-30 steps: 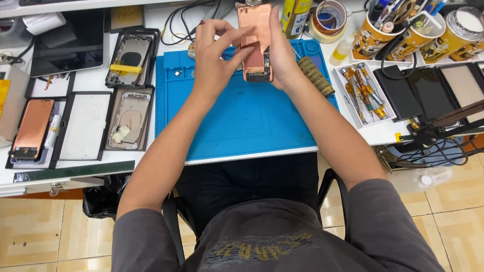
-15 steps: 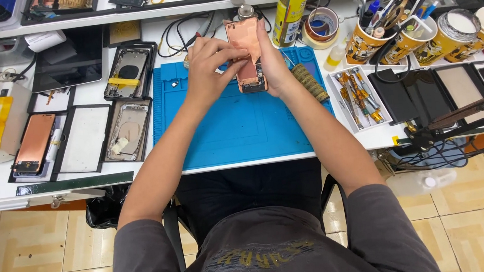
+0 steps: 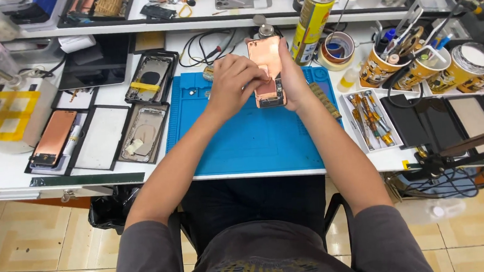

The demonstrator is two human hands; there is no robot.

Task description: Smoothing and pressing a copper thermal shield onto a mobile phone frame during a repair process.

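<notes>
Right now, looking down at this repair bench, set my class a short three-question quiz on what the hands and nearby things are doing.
1. True or false: both hands hold the copper-coloured phone panel above the blue mat.
2. Which hand's fingers press on the panel's front face? A) left hand B) right hand
3. Fill in: the yellow spray can stands just beyond the mat's far ____ corner.

Key
1. True: the panel is raised, clamped between both hands.
2. A: the left fingers lie on the face, while the right hand grips the edge from behind.
3. right.
</notes>
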